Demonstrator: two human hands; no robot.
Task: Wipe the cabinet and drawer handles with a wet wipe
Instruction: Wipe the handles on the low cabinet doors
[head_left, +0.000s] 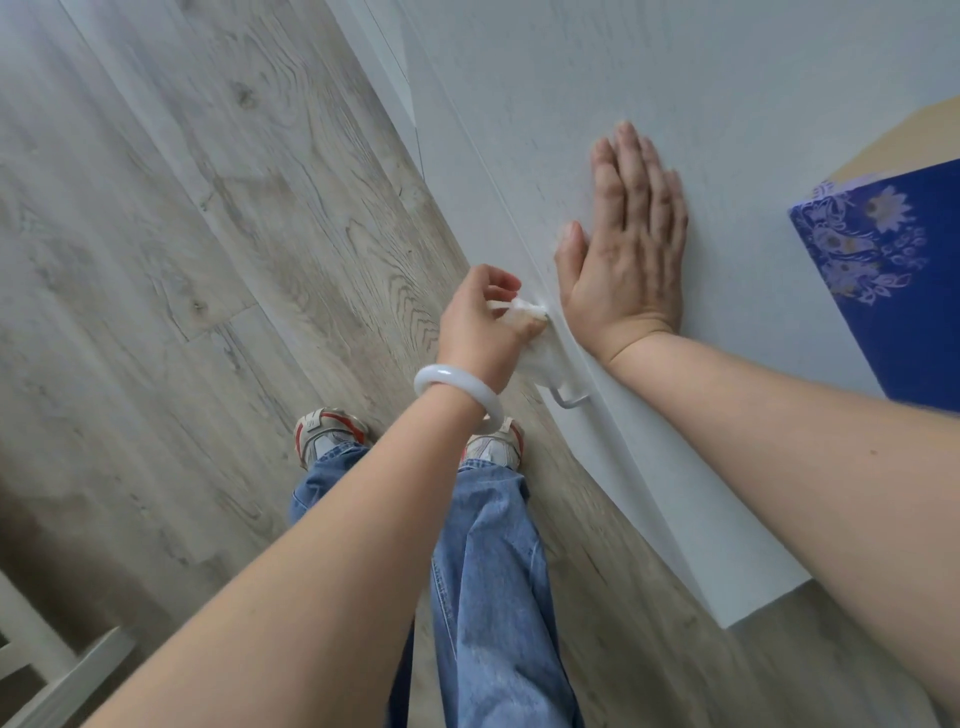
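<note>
My left hand (485, 325) grips a white wet wipe (540, 353) wrapped round a slim white bar handle (571, 399) on the front of a white cabinet (545, 130). Only the handle's near end shows below the wipe. My right hand (626, 249) lies flat with straight fingers against the cabinet surface, just to the right of the handle. A white bangle sits on my left wrist.
A blue patterned box (893, 270) stands on the cabinet at the right edge. Grey wood-look floor (182, 260) stretches to the left. My legs in blue jeans and sneakers stand close to the cabinet. A white furniture frame (47, 670) shows at the bottom left.
</note>
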